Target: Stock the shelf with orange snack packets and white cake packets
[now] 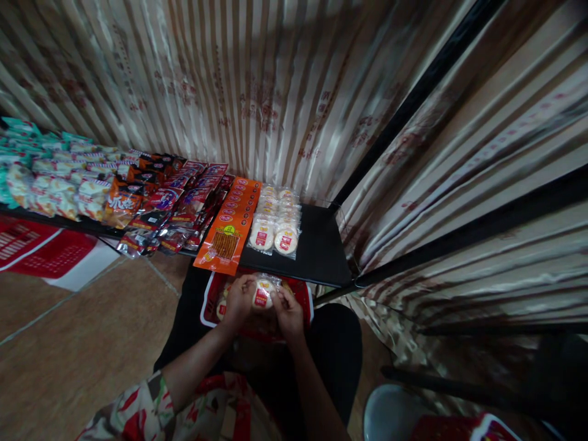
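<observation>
Between my two hands is a clear packet of round white crackers (pixel 263 294) with a red label, held above a red basket with a white rim (pixel 207 298). My left hand (pixel 240 300) grips the packet's left edge, and my right hand (pixel 288 310) pinches its right side. More such packets lie in the basket, partly hidden by my hands and wrists. Just beyond, on the black shelf (pixel 320 240), similar cracker packets (pixel 274 222) are lined up in two columns. Beside them lies a long orange snack bag (pixel 228 225) with a window showing brown sticks.
Dark red snack bags (pixel 195 195), orange-and-black bags (pixel 123 202), white packets (pixel 59 190) and green packets (pixel 21 136) fill the shelf leftward. A black pole (pixel 395 138) rises at its right end before a striped curtain (pixel 257 79). A red-and-white box (pixel 41 248) stands below left.
</observation>
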Demonstrator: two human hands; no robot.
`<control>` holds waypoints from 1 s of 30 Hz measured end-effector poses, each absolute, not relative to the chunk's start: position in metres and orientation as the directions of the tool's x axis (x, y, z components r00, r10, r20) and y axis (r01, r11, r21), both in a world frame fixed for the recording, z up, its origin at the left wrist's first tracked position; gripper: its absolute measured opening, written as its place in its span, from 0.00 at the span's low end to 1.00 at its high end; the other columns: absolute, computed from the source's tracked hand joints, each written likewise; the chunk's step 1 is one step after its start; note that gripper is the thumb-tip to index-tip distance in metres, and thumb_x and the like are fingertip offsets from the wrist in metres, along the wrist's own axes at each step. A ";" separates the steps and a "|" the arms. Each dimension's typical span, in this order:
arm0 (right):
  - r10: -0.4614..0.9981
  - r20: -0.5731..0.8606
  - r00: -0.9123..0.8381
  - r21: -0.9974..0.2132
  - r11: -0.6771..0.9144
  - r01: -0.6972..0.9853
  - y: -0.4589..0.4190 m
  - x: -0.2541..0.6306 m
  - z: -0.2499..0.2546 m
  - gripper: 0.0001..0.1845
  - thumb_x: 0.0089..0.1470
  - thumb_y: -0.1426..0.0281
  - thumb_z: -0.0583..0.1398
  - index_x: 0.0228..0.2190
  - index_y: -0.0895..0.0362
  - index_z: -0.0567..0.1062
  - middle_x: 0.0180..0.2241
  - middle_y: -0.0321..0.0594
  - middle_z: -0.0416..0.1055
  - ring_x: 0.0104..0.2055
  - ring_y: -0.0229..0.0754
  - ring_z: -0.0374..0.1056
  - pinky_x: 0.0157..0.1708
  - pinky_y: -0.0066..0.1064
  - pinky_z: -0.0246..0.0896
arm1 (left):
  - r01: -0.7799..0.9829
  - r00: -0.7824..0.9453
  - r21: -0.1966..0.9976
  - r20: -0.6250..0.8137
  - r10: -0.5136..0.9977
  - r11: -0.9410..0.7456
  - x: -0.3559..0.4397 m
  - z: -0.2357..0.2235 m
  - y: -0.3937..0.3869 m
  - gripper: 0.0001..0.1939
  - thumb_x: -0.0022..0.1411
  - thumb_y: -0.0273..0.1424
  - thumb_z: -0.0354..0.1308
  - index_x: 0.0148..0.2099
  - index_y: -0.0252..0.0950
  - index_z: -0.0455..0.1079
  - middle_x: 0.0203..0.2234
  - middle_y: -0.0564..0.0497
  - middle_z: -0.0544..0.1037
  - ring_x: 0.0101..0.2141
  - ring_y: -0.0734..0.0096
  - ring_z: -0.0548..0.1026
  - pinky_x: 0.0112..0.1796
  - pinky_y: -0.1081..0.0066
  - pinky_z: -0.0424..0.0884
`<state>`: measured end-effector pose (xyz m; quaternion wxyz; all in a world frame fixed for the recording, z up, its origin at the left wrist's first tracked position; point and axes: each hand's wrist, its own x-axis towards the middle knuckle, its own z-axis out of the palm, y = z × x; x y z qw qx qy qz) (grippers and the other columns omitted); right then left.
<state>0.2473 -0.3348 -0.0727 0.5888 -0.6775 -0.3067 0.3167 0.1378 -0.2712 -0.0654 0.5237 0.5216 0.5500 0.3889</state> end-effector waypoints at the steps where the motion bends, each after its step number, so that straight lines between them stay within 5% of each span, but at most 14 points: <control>1: 0.793 -0.087 0.604 -0.993 -0.121 0.016 -0.333 0.247 -0.070 0.19 0.40 0.56 0.62 0.32 0.57 0.77 0.25 0.39 0.74 0.26 0.42 0.69 0.26 0.33 0.67 | 0.157 0.087 0.976 -0.163 0.983 0.148 0.138 -0.066 -0.270 0.09 0.52 0.29 0.51 0.34 0.34 0.70 0.27 0.51 0.74 0.26 0.72 0.72 0.28 0.75 0.69; 14: 0.819 -0.030 0.573 -0.994 -0.084 0.068 -0.312 0.253 -0.049 0.21 0.43 0.60 0.61 0.39 0.56 0.73 0.30 0.38 0.74 0.30 0.39 0.69 0.31 0.30 0.67 | 0.089 0.025 0.982 -0.169 0.985 0.166 0.139 -0.043 -0.255 0.12 0.51 0.23 0.55 0.40 0.34 0.66 0.31 0.50 0.75 0.30 0.74 0.74 0.33 0.74 0.71; 30: 0.829 0.068 0.556 -0.982 -0.044 0.186 -0.275 0.255 -0.034 0.22 0.46 0.60 0.58 0.41 0.59 0.72 0.31 0.39 0.72 0.30 0.38 0.67 0.32 0.30 0.64 | 0.110 0.038 0.994 -0.009 0.999 0.005 0.148 -0.030 -0.229 0.19 0.52 0.21 0.52 0.48 0.32 0.66 0.40 0.45 0.72 0.40 0.69 0.72 0.42 0.68 0.70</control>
